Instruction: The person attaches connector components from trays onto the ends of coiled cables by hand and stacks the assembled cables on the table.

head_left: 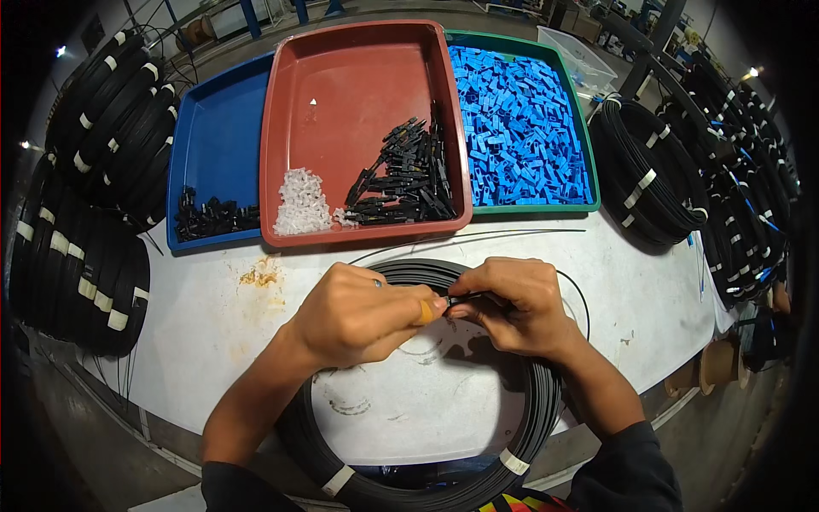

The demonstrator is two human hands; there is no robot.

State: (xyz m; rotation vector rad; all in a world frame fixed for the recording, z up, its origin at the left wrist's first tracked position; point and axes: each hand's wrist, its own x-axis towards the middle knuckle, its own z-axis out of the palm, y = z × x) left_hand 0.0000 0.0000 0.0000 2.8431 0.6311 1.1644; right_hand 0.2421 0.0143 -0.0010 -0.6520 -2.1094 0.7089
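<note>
My left hand (pixel 363 311) and my right hand (pixel 512 303) meet over the white table (pixel 213 341), fingertips pinched together on a small black connector piece (pixel 461 299) at the end of a thin black cable. A finger of my left hand wears an orange tape wrap. Under both hands lies a large coil of black cable (pixel 529 427), bound with white tape strips. A loose strand of the cable (pixel 478 237) runs across the table just behind my hands.
Behind my hands stand three trays: a blue tray (pixel 213 136) with a few black parts, a red tray (pixel 341 85) with white clips (pixel 303 203) and black connectors (pixel 409 175), and a green tray (pixel 589 171) full of blue pieces (pixel 520 128). Stacked black cable coils (pixel 81 264) flank both sides (pixel 648 179).
</note>
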